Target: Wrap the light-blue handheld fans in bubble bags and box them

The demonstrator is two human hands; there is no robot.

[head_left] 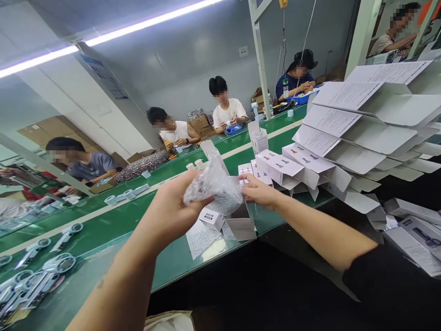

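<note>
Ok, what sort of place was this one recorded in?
Most likely a factory assembly or packing line: several people work along a long green work surface, pale blue device parts lie in rows and heaps, and open white cartons are piled at the right.

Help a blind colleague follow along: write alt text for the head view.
A person's left hand grips a bubble-wrapped bundle over a green bench, the right hand close beside it. White boxes are stacked at right; co-workers are opposite.
</note>
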